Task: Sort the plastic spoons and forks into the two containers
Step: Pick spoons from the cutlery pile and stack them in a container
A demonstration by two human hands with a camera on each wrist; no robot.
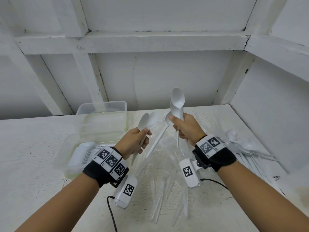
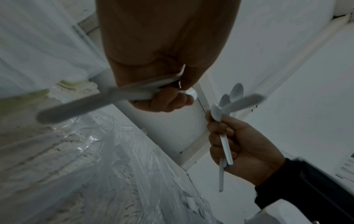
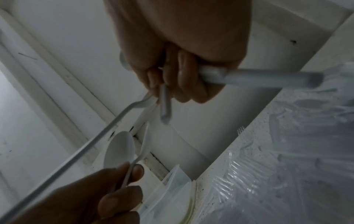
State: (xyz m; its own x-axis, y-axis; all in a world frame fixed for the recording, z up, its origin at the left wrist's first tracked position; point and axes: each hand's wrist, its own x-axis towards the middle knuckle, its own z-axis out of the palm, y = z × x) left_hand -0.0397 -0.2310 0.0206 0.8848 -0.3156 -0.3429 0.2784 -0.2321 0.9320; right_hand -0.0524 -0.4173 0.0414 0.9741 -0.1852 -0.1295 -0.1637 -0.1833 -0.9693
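Note:
My left hand [image 1: 141, 141] grips the handles of two white plastic spoons [image 1: 144, 122], bowls up, above the table's middle. To its right my right hand [image 1: 181, 127] holds a bunch of several white spoons [image 1: 178, 97] upright, with one spoon [image 1: 158, 141] slanting down to the left. The left wrist view shows the left hand [image 2: 164, 100] curled round blurred spoon handles [image 2: 86, 104] and the right hand [image 2: 239, 145] with its bunch [image 2: 230, 98]. In the right wrist view the right hand [image 3: 182, 77] clasps handles [image 3: 258, 78]; the left hand [image 3: 107, 188] pinches a spoon [image 3: 118, 150].
Two clear plastic containers stand at the left: one [image 1: 102, 113] by the back wall, a nearer one [image 1: 73, 156] with white cutlery inside. Clear plastic forks in crinkled wrap [image 1: 167, 181] cover the table's middle. A heap of white spoons [image 1: 247, 148] lies at the right wall.

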